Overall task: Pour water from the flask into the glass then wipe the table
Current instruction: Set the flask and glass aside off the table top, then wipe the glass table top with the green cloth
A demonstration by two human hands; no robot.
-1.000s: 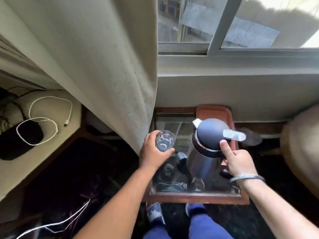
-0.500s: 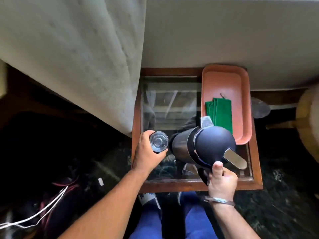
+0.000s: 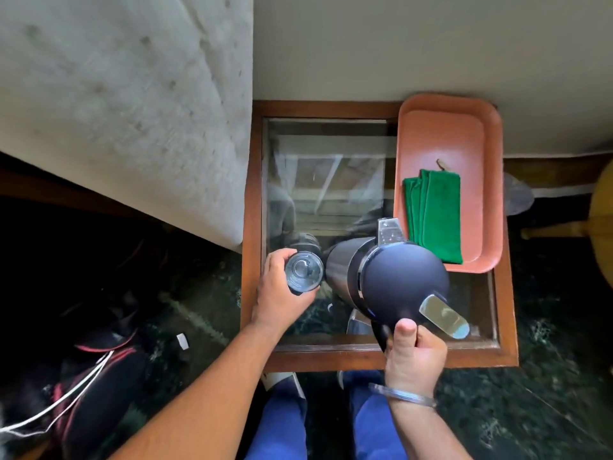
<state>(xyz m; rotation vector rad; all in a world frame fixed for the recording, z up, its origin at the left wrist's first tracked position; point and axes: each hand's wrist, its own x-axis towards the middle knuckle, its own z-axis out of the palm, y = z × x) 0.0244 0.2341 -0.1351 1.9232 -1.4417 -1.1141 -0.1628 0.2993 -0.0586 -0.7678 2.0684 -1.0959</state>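
A small wood-framed table (image 3: 252,200) with a glass top stands below me. My left hand (image 3: 277,295) is wrapped around a clear glass (image 3: 303,272), seen from above over the table's left side. My right hand (image 3: 414,358) grips the handle of a dark steel flask (image 3: 391,280) with a rounded black lid and a silver lever. The flask's body sits just right of the glass, its spout pointing away toward the tray. A folded green cloth (image 3: 436,214) lies in an orange tray (image 3: 491,167) at the table's far right.
A pale curtain (image 3: 126,104) hangs over the left and touches the table's left edge. A wall runs behind the table. Dark patterned floor, a black bag with white cords (image 3: 83,386) at lower left, and my blue-trousered legs (image 3: 282,423) below the table's near edge.
My view has tilted down from the window to straight over the table. The flask has come lower and nearer to me, and the tray and green cloth have come into sight.
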